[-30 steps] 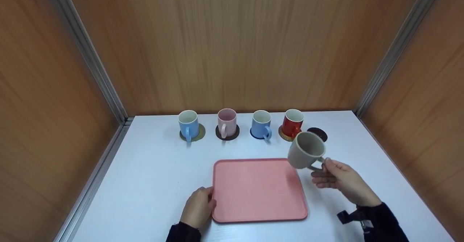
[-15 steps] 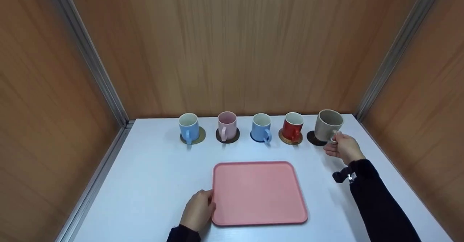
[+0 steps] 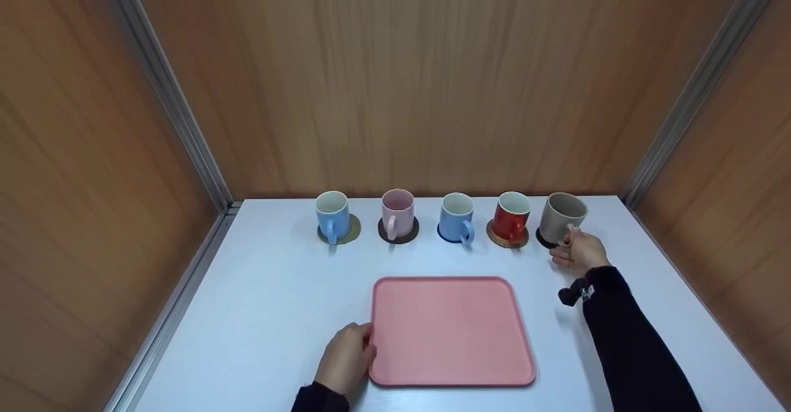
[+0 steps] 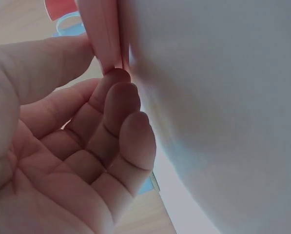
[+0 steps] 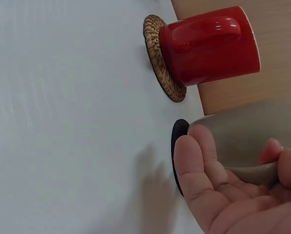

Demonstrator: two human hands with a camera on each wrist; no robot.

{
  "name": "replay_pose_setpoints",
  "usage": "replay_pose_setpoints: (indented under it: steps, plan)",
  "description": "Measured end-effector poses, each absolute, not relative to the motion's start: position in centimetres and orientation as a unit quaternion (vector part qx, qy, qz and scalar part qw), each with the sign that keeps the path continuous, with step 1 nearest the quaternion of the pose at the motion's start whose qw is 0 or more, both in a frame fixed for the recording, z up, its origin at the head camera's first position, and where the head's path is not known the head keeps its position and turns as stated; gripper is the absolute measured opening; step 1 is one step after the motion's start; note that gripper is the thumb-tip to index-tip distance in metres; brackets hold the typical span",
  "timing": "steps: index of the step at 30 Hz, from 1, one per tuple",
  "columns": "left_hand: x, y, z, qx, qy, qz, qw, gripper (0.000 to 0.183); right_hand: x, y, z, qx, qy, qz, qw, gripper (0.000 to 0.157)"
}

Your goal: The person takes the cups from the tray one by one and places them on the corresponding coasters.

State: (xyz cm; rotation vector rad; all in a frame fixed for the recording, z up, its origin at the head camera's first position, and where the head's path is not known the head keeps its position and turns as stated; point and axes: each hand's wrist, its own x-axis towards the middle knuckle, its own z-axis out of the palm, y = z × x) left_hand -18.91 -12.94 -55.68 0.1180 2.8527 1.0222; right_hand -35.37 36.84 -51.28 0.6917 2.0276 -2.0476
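Observation:
At the right end of the mug row, my right hand (image 3: 581,254) pinches the handle of a grey-beige mug (image 3: 558,216). That mug stands upright over a dark round coaster (image 5: 178,134), which it and my fingers partly cover in the right wrist view. My left hand (image 3: 345,359) grips the left edge of a pink rectangular tray (image 3: 451,332) lying on the table. In the left wrist view, the thumb and fingertips (image 4: 122,105) meet at the tray's rim (image 4: 104,34). Beside the grey-beige mug is a red mug (image 3: 511,217) on a woven coaster (image 5: 160,61).
Further left along the back of the white table (image 3: 259,313) are a blue mug (image 3: 456,219), a pink mug (image 3: 398,211) and another blue mug (image 3: 334,217), each on a round coaster. Wooden panels (image 3: 420,78) enclose the back and sides.
My right hand has carried the grey-beige mug from beside the tray's upper right corner back and right, then down over the dark coaster. My left hand has stayed on the tray. The head view has shifted slightly.

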Motion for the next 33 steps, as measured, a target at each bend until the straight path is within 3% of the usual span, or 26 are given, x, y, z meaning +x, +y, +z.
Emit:
replay_pose_setpoints:
  steps: [13, 22, 33]
  plan:
    - [-18.8, -12.7, -55.8, 0.046, 0.937, 0.341, 0.062, 0.035, -35.0, 38.1, -52.9, 0.241, 0.645, -0.720, 0.093, 0.048]
    - [-19.4, -12.4, -55.5, 0.045, 0.939, 0.336, 0.063, 0.034, -34.5, 38.1, -52.8, 0.231, 0.714, -0.653, 0.106, 0.070]
    - [-19.5, -12.6, -55.7, 0.041, 0.939, 0.336, 0.057, 0.036, -29.5, 36.7, -55.0, 0.155, 0.825, -0.536, 0.090, 0.085]
